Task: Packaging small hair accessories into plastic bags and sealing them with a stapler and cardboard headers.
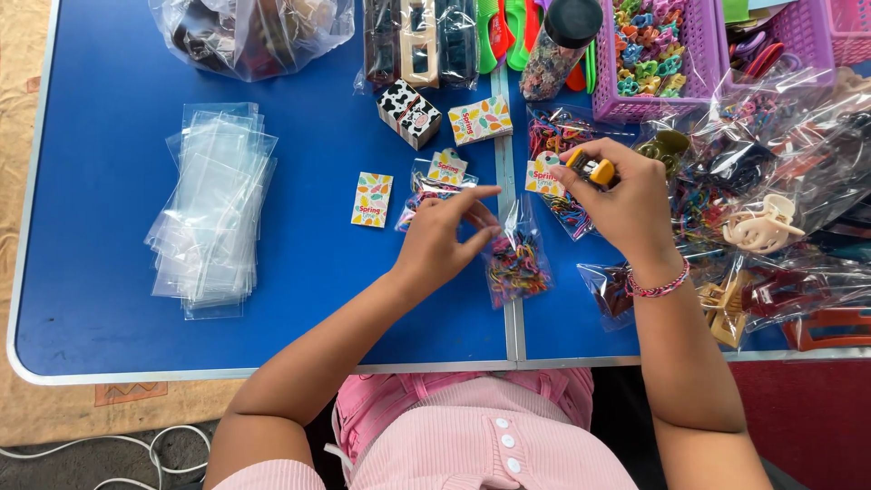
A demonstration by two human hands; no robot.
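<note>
While the small clear bag of coloured hair elastics lies flat on the blue counter, just under the tips of the left hand, its top edge points up toward the right hand. The left fingers are spread apart, thumb and forefinger loosely open over the bag's mouth and clamped on nothing. The right fingers are closed around a small yellow stapler, with a printed header card just left of them.

A good join, I judge, needs the card folded squarely over the bag's mouth, the left fingers pinning it flat, and the stapler biting through the card's middle, clear of the elastics.

Beyond the left fingers lie a finished carded bag and a loose card; well to the left sits a stack of empty clear bags. Past the right fingers stand purple baskets of clips.
</note>
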